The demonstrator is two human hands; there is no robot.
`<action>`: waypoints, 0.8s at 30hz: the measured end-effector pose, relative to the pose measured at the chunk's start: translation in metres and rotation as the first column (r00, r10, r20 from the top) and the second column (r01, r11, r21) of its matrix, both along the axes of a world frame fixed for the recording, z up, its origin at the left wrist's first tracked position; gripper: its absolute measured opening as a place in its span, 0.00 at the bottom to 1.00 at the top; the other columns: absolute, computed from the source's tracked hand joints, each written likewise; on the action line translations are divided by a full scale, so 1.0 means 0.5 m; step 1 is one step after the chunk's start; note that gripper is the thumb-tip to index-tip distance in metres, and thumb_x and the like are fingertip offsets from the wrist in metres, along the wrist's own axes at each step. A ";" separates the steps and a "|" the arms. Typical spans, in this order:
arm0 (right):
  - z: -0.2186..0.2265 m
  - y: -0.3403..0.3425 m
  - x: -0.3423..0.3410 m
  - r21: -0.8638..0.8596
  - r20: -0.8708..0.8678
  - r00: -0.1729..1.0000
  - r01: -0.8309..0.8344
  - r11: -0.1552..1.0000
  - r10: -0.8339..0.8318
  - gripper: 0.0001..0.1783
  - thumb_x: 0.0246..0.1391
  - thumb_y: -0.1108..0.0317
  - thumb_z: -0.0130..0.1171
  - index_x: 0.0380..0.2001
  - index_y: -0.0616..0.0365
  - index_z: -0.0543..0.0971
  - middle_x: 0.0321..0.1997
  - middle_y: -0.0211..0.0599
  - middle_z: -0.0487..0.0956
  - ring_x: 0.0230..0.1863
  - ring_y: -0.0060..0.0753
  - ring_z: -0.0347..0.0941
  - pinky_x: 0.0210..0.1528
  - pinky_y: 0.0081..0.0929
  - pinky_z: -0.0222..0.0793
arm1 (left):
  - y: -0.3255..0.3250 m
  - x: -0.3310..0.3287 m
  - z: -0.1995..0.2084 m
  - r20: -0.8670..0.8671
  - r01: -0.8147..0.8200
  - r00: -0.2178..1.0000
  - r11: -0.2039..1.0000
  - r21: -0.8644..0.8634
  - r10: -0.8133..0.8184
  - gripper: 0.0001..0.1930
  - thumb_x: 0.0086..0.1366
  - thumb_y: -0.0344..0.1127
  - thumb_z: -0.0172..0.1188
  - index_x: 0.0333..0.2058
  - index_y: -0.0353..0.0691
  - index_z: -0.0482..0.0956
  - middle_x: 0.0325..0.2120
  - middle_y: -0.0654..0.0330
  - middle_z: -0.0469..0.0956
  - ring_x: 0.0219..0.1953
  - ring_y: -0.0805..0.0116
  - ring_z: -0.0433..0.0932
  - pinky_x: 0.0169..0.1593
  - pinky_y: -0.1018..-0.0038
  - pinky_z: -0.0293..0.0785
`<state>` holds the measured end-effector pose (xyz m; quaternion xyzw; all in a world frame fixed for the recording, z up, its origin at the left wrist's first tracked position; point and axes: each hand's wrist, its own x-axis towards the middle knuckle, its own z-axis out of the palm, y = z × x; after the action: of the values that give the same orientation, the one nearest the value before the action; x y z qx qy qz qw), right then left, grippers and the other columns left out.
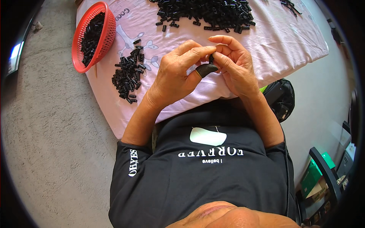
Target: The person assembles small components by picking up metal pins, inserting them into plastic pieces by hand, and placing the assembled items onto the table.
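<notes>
Over the near edge of the cloth-covered table, my left hand (173,74) and my right hand (239,72) meet at the fingertips. Pinched between them is a small black tubular piece (211,59), mostly covered by the fingers. A black finger cover (206,70) sits on my left thumb. Left of my left hand lies a small pile of short black tubular pieces (129,74). Beyond both hands spreads a larger heap of similar pieces (205,13). The fingers of both hands are closed; exactly which fingertips press on the piece is hard to make out.
A red plastic basket (110,36) with more black pieces leans at the table's left edge. Thin black strips (291,7) lie at the far right of the pink cloth (277,41). A black bag (280,99) is beside the table; a green box (312,176) stands lower right.
</notes>
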<state>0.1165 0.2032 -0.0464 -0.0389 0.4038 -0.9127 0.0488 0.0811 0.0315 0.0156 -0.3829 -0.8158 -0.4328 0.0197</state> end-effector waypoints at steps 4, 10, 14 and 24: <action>-0.002 0.000 -0.001 -0.006 0.003 1.000 -0.003 1.000 0.003 0.17 0.65 0.73 0.57 0.55 0.65 0.72 0.38 0.33 0.80 0.35 0.17 0.74 0.38 0.16 0.71 | 0.006 0.004 -0.002 0.006 -0.037 0.999 0.994 0.102 0.036 0.21 0.49 0.16 0.63 0.43 0.39 0.84 0.32 0.57 0.80 0.32 0.64 0.83 0.36 0.74 0.80; 0.001 0.004 0.000 -0.049 0.038 0.999 -0.009 0.999 0.011 0.14 0.64 0.73 0.60 0.51 0.64 0.74 0.38 0.32 0.80 0.35 0.17 0.75 0.35 0.15 0.71 | 0.004 0.004 -0.002 -0.078 -0.045 0.996 0.994 0.100 0.053 0.16 0.47 0.16 0.65 0.36 0.39 0.84 0.30 0.57 0.80 0.32 0.65 0.83 0.35 0.74 0.79; -0.001 0.004 0.000 -0.054 0.021 1.000 -0.010 0.998 0.011 0.13 0.63 0.73 0.60 0.49 0.64 0.74 0.38 0.32 0.80 0.34 0.16 0.74 0.34 0.15 0.70 | 0.004 -0.001 0.000 0.043 -0.013 0.999 0.990 0.137 0.007 0.17 0.47 0.17 0.66 0.37 0.38 0.84 0.31 0.58 0.81 0.32 0.67 0.82 0.37 0.74 0.79; 0.005 0.002 0.001 -0.019 0.000 1.000 -0.017 1.000 0.017 0.11 0.64 0.76 0.58 0.49 0.63 0.74 0.37 0.32 0.80 0.31 0.17 0.73 0.34 0.15 0.70 | -0.005 -0.016 0.021 0.118 0.053 0.992 0.998 -0.032 -0.049 0.25 0.44 0.15 0.59 0.45 0.36 0.81 0.36 0.56 0.78 0.35 0.63 0.79 0.41 0.71 0.78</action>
<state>0.1172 0.2044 -0.0437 -0.0426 0.3948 -0.9160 0.0565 0.0731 0.0288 0.0261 -0.3781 -0.8129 -0.4406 -0.0458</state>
